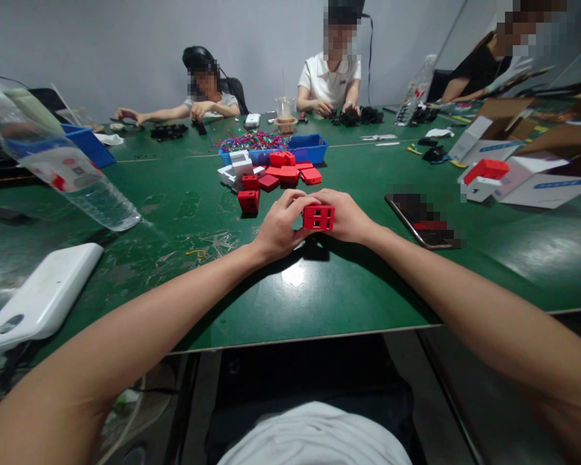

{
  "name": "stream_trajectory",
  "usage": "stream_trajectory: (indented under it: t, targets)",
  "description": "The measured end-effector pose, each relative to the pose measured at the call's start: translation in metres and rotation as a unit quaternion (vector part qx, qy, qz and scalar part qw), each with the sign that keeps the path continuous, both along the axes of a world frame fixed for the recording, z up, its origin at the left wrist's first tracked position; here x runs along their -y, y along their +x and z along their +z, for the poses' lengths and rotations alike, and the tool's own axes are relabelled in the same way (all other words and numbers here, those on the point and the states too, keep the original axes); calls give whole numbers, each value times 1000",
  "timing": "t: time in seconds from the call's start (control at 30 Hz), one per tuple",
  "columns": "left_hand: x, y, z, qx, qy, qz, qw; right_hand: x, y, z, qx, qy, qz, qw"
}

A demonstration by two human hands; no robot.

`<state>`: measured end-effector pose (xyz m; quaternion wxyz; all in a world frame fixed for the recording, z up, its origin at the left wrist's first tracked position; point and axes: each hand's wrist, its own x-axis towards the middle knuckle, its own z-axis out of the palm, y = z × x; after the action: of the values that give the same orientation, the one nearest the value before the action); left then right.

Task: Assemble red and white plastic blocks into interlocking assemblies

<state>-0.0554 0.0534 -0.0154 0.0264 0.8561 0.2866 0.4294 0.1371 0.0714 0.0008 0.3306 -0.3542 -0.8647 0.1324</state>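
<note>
Between my two hands is a small red plastic housing (318,217), a box with rectangular openings in the face toward me, held just above the table. My left hand (283,223) pinches it from the left with thumb and fingers. My right hand (346,216) grips its right and far sides; some of those fingers are hidden behind it. Just beyond lies a pile of similar red housings (289,174) and white housings (242,164). One red housing (248,202) stands nearest to my left hand.
Blue trays (314,150), one with coloured wires (254,140), stand behind the pile. A phone (416,219) and open cartons (537,181) are right. A water bottle (91,187) and white power bank (48,290) are left. Several people work across the green table (290,310).
</note>
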Motion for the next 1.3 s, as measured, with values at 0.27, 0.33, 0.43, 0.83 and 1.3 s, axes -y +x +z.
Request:
stream_trajectory:
  t: [0.27,0.33,0.43,0.83,1.3]
  targets:
    - [1,1,5,79,-39,43,995,0,1,1,-6,0,-33,999]
    - [0,1,5,89,-44,40,994,0,1,1,-11,-9,-32,999]
    - [-3,2,2,136,-85,44,986,0,1,2,-29,-43,-40,998]
    - [-19,4,-4,315,-312,52,895,-5,3,6,-214,-249,-23,944]
    - [-14,-3,-7,169,-302,8,938,-10,4,4,-284,-359,-30,889]
